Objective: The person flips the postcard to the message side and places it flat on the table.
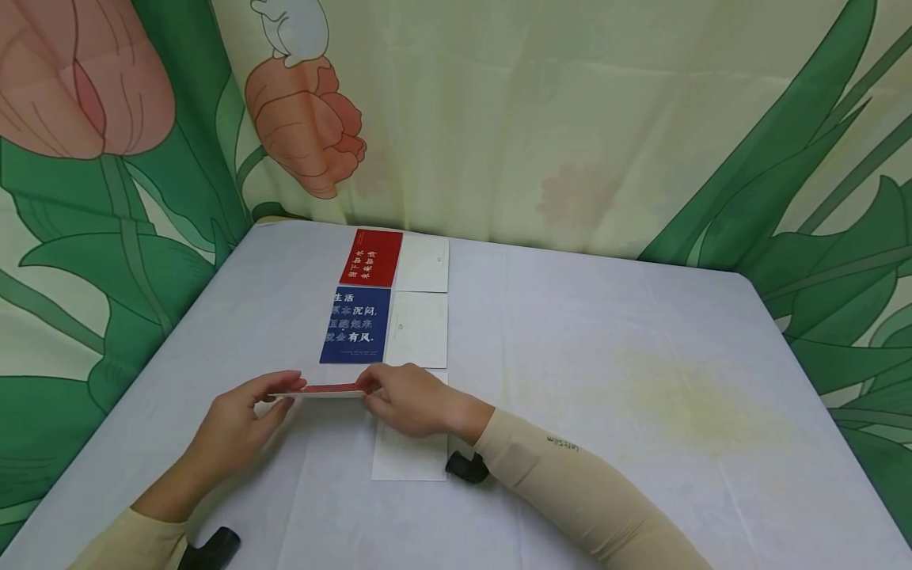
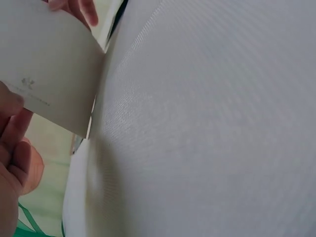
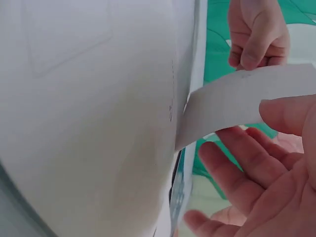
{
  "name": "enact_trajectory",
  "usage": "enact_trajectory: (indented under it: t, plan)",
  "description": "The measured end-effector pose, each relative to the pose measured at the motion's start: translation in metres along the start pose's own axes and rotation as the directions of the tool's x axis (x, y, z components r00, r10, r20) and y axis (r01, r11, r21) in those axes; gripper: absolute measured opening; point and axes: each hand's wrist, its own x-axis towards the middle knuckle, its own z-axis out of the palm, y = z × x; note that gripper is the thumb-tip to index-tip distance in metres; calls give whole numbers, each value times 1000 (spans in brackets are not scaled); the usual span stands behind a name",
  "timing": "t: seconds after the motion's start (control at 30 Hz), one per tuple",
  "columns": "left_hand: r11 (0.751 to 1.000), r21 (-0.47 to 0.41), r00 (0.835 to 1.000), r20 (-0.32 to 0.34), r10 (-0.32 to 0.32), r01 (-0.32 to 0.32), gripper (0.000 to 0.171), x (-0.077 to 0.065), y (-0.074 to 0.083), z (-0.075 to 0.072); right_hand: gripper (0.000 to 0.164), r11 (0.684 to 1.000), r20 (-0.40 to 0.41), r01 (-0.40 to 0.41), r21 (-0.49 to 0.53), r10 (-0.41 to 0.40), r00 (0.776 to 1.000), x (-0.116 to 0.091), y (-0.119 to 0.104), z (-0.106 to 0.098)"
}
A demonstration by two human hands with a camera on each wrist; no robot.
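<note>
One flower-printed backdrop hangs behind the worktop, whose white cloth probably gives the paper a smooth bed. Two pale sleeves come in from the near side, one on each flank, so neither arm crosses the other. The left hand and right hand face each other with the held card between them, lifted just on the near side of the blue card. Each grip is clamped on one end of it, thumb and fingers on opposite faces; two-ended support presumably steadies a thin sheet, which bows slightly in the right wrist view. Whether its lower edge touches the cloth, I cannot tell. Beyond the blue one lies the red card, each with a white card close at its right; such tight rows likely keep the edges lined up and the printed faces uncovered. Smallest is a printed mark on the held card's white face, too faint to read.
</note>
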Motion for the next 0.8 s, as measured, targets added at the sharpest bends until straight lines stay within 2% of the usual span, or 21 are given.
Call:
enact_trajectory:
  t: [0.17, 0.3, 0.4, 0.47, 0.57, 0.8]
  plan:
    - [999, -39, 994, -110, -14, 10, 42, -1, 0, 0, 36, 990, -75, -13, 138, 23, 997, 0, 1, 1]
    - [984, -175, 987, -158, -42, 13, 44, -2, -1, 0, 44, 966, -155, -10, 258, 52, 987, -2, 1, 3]
    - [970, -242, 983, -177, -42, -2, 42, -1, -2, 2, 43, 954, -195, 3, 300, 58, 979, -3, 0, 5]
    - [968, -249, 982, -186, -28, -20, 39, -1, -2, 2, 42, 945, -210, 9, 326, 63, 976, -3, -1, 6]
    - [978, -208, 984, -178, -7, -31, 34, -1, -2, 2, 42, 942, -219, 30, 336, 47, 975, -4, -2, 7]
    - [991, -125, 987, -155, 34, -54, 38, -1, -3, 0, 44, 959, -220, 52, 278, 11, 975, -6, -7, 9]
